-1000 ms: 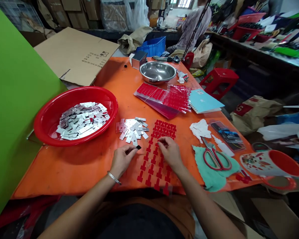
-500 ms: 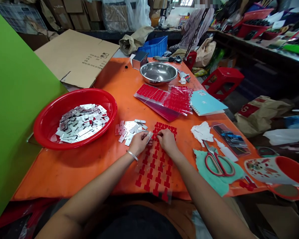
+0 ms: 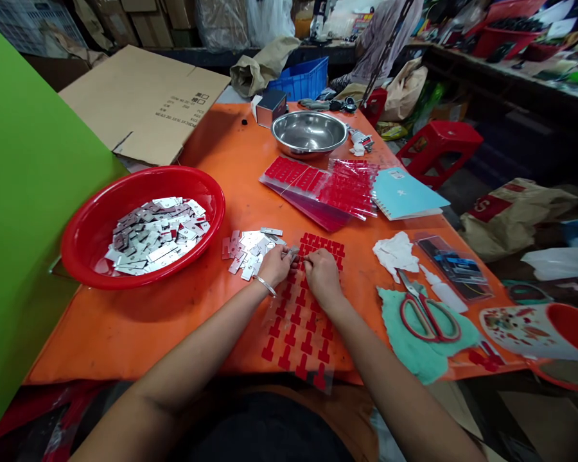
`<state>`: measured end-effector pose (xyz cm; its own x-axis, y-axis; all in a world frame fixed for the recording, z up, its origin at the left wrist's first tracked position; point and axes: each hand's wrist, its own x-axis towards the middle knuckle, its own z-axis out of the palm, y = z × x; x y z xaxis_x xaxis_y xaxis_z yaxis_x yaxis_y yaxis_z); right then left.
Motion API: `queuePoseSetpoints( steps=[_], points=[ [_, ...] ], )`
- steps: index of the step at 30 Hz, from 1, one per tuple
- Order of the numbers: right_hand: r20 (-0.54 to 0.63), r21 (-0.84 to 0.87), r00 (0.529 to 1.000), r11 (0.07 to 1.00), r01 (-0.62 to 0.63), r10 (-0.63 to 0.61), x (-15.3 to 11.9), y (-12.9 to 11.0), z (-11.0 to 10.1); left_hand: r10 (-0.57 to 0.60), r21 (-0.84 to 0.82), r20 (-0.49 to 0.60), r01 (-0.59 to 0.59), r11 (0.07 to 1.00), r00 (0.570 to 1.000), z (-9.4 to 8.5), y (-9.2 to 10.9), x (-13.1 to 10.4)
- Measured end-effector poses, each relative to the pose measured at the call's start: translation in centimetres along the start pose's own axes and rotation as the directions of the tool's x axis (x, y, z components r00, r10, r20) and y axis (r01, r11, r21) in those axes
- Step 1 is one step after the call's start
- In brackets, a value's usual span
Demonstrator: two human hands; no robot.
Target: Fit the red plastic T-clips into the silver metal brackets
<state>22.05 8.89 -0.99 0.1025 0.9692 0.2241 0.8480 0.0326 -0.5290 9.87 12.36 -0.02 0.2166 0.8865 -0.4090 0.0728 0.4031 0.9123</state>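
In my left hand point(image 3: 274, 265) a small silver metal plate point(image 3: 293, 251) is pinched between thumb and fingers, above the clear sheet. My right hand point(image 3: 322, 273) is closed in a pinch close beside the plate; whatever its fingertips hold is too small to make out. Under both hands lies the clear sheet with rows of red T-shaped stickers point(image 3: 297, 314). Left of my left hand, a loose pile of silver plates point(image 3: 251, 247) rests on the orange table. Farther left, a red basin point(image 3: 72, 247) holds many more such plates.
Beyond the hands are red sticker sheets point(image 3: 318, 186), a steel bowl point(image 3: 309, 131) and a light blue notebook point(image 3: 407, 192). Scissors point(image 3: 428, 317) lie on a green cloth point(image 3: 390, 327) at right, near a mug point(image 3: 520, 327). A cardboard box point(image 3: 139, 102) stands back left.
My left hand has shifted slightly right and turned the plate, bringing it closer to my right fingertips. The whole view has shifted a little.
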Motion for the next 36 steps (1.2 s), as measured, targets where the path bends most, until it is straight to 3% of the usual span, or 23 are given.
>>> queuePoseSetpoints(
  steps=[4, 7, 13, 17, 20, 26, 36],
  points=[
    [-0.068, 0.137, 0.997, 0.990, -0.025, 0.034, -0.1, 0.2, -0.1, 0.009, 0.019, -0.023, -0.009, 1.000, 1.000, 0.1, 0.0, -0.1],
    [-0.057, 0.303, 0.992, 0.949, -0.090, 0.112, -0.2, 0.4, -0.8, 0.016, 0.025, -0.036, -0.016, 1.000, 0.999, 0.2, 0.1, -0.2],
    [0.016, 0.653, 0.951, 0.718, -0.243, 0.308, -1.1, 0.0, -2.2, 0.061, 0.012, -0.055, -0.060, 0.998, 0.997, 0.5, 0.6, -0.9],
    [0.052, 0.750, 0.943, 0.611, -0.254, 0.328, -2.5, -1.7, -3.3, 0.089, -0.150, 0.019, -0.085, 0.985, 0.996, 0.0, 1.1, -3.4],
    [0.092, 0.787, 0.953, 0.566, -0.247, 0.287, -3.8, -3.4, -3.9, 0.029, -0.307, 0.124, 0.010, 0.952, 0.992, -0.7, 1.1, -6.1],
    [0.105, 0.785, 0.972, 0.583, -0.211, 0.211, -6.0, -5.4, -3.5, -0.059, -0.413, 0.198, 0.138, 0.900, 0.979, -2.2, 0.4, -9.8],
    [0.093, 0.737, 0.977, 0.646, -0.197, 0.191, -7.2, -6.2, -3.2, -0.052, -0.405, 0.175, 0.120, 0.907, 0.983, -2.5, 0.1, -10.8]
  ],
)
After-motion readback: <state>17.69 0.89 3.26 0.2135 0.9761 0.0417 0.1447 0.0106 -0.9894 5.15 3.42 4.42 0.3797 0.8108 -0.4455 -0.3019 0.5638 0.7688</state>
